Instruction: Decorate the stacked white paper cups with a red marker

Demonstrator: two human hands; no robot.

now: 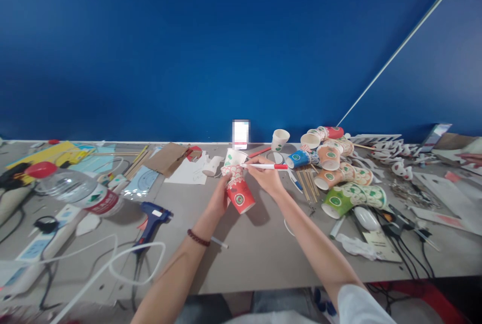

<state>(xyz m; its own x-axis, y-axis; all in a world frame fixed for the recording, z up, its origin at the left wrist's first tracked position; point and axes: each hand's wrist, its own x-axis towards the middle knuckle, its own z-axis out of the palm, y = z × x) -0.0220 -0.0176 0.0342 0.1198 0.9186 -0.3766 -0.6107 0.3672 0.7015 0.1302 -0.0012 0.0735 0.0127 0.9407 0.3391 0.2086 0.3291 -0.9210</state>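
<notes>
My left hand [221,197] is wrapped round a paper cup [241,196] with a red lower part and a white upper part that bears red scallop lines. The cup leans, its red end pointing down towards me. A second white cup with green marks [236,156] appears joined to its far end. Between the fingers of my right hand [266,177] is a white marker with a red end [269,166], lying almost level. Its tip meets the white part near the red scallops; whether it touches is too small to tell.
Joined paper cups in blue, orange and green [341,201] lie to the right, near wooden sticks [308,183]. A white cup [280,139] and a phone [241,134] stand by the blue wall. Leftward are a glue gun [152,221], a bottle [81,191], cardboard [167,158] and a power strip [41,248].
</notes>
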